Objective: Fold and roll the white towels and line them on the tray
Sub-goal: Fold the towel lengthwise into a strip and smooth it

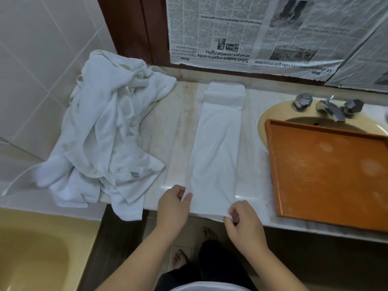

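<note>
Far left, one yellow-beige basin point(35, 248) sat low beside the counter, with pale wall tiles point(42, 49) rising above it. Next along, one heap of crumpled white towels point(105, 133) sprawled over the left end of the marble counter point(168, 127), its edges drooping past the front lip; how many towels were tangled in it could not be told.

Then the centre: one folded towel point(218, 143), laid out as a long narrow strip running from the counter's front edge toward the back wall, its far end doubled over on itself.

And both hands were on its near end! The left hand point(174, 206) came in at the strip's left corner, fingers curled, thumb and fingertips closing on the cloth edge. The right hand point(245, 221) was at the right corner, thumb and forefinger pinching the hem and lifting it a little off the marble. Both forearms reached up from the bottom of the view, bare.

To the right, one orange-brown wooden tray point(327, 171) lay flat, part on the counter and part over one beige sink point(270, 114), nothing on it. Behind it stood one chrome faucet point(330, 109) flanked by two knobs.

Above, newspaper sheets point(252, 32) hung upside down beside dark wood trim point(134, 28). Below the counter, bare feet stood on tiled floor point(186, 234).
</note>
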### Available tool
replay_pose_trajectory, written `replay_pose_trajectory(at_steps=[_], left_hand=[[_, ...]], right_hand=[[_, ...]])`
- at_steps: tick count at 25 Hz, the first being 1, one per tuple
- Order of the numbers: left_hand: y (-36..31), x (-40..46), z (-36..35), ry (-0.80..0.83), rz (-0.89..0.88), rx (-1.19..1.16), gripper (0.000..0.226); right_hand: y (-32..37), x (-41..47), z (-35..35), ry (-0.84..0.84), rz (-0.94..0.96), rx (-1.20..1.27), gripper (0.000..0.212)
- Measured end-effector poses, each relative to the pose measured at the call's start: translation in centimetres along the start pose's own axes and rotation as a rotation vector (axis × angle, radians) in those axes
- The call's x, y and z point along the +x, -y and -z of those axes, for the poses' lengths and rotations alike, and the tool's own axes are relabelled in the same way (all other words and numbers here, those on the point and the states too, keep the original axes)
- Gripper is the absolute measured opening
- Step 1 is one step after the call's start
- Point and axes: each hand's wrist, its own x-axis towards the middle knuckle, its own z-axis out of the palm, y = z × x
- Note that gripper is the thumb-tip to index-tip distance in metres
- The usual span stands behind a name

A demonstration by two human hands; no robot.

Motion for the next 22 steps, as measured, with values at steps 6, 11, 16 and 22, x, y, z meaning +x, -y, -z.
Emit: replay_pose_trajectory(at_steps=[6, 11, 16, 22], left_hand=[[1.0, -0.1, 0.1, -0.134, -0.193, 0.388, 0.020], [-3.4, -0.9, -4.7, -0.219, -0.342, 0.465, 0.064], [-3.7, 0.2, -9.2, -0.045, -0.164, 0.552, 0.111], [-3.2, 0.5, -9.9, -0.069, -0.194, 0.634, 0.123]], right_hand=[[-1.3, -0.4, 0.7, 0.053, 0.203, -0.166, 0.024], [3.0, 6.9, 2.6, -0.100, 0.198, -0.112, 0.028], [6.5, 13.7, 2.4, 0.207, 0.382, -0.263, 0.047], [4.0, 17.5, 0.8, 0.476, 0.594, -0.700, 0.054]])
